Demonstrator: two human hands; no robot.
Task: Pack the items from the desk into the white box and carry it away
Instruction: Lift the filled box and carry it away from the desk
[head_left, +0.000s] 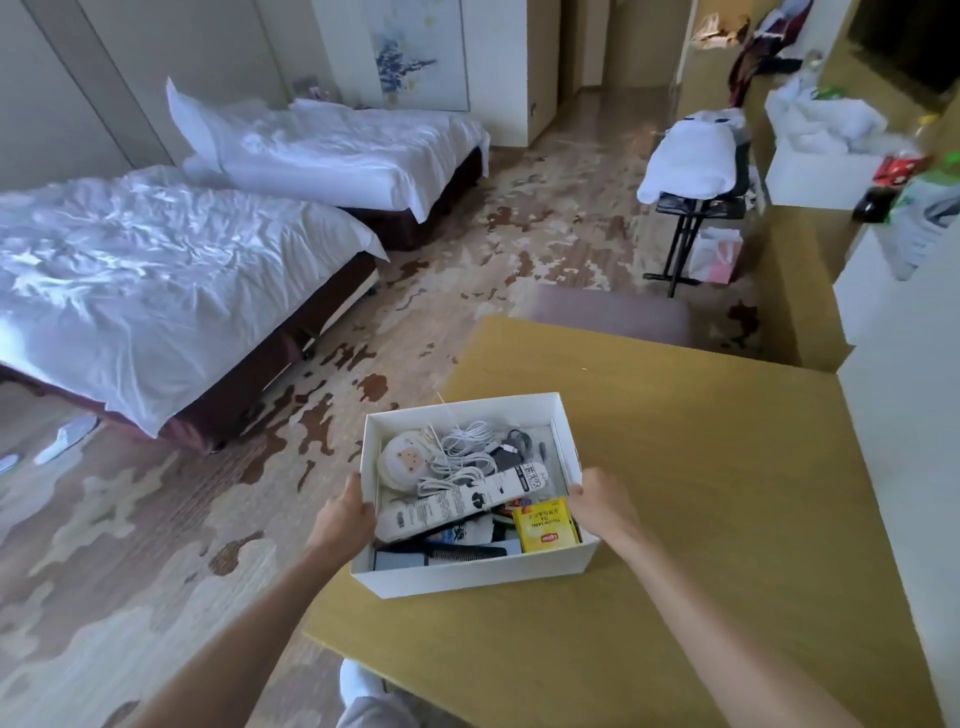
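Gripping the white box (467, 574) from either side, your left hand (345, 514) clasps its left wall and your right hand (602, 506) clasps its right wall, thumbs near the rim; your fingers are hidden behind the cardboard. The box sits at the left edge of the desk (701, 519), its near left corner hanging out over the carpet (156, 519). Whether its base touches the wood cannot be told.

Inside lie white cables (462, 452), a round white case with a bear face (402, 460), a long white carton (462, 501) laid across the middle, a yellow tea box (545, 525) beside your right hand, and a black comb (457, 553) along the near wall.

Packing looks finished, so this is likely the lift-and-carry step. The box has no lid, so the next move calls for a level lift with even pressure from both hands.

Beyond the far desk edge stands a padded stool (608, 312). Two unmade beds (156, 270) fill the left of the room. Further off on the right, a folding rack (685, 228) holds white towels. The carpet between the beds and the desk looks like your way out.
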